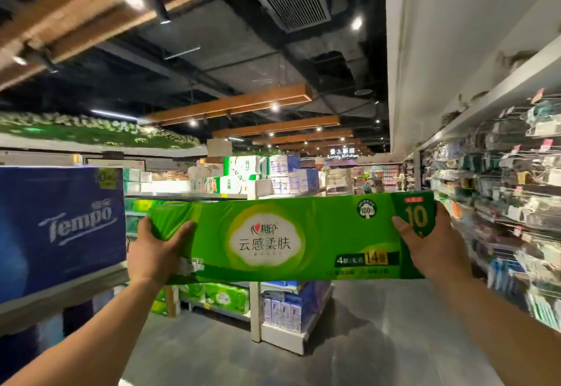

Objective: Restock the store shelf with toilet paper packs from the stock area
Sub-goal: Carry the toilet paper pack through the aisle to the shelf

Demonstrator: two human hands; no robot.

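A long green toilet paper pack [291, 238] is held level at chest height in the aisle, its printed face toward me. My left hand [154, 249] grips its left end, thumb on the front. My right hand [431, 252] grips its right end, thumb across the front by the "10" mark. A shelf [76, 288] on the left carries a blue Tempo pack [60, 228]. More green packs [224, 296] sit on a lower shelf ahead.
An end-of-aisle shelf unit [285, 319] with purple and blue packs stands straight ahead, with stacked packs [252, 173] on top. Racks of small hanging goods [510, 191] line the right. Grey floor [364, 340] runs between them.
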